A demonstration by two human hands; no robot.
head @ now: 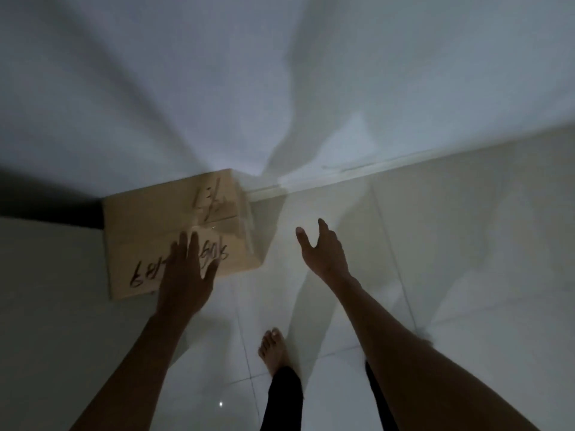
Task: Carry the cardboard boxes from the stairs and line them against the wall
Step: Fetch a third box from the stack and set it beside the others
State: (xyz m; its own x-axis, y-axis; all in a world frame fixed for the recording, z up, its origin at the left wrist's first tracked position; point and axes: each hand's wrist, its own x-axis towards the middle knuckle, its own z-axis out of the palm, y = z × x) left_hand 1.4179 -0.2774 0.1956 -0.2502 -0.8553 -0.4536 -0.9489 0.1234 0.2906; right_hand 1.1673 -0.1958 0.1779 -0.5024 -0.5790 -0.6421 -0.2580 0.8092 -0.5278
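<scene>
Both bare arms stretched forward, left hand [186,275] flat with fingers spread, right hand [323,250] open, empty.

Cardboard box [174,231] blocks the wall [280,73]; tiled floor [435,244] rightward lies open.

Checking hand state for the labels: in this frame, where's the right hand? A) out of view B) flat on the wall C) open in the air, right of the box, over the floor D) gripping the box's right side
C: the right hand is spread open over the floor tiles, clear of the cardboard box, holding nothing.
</scene>
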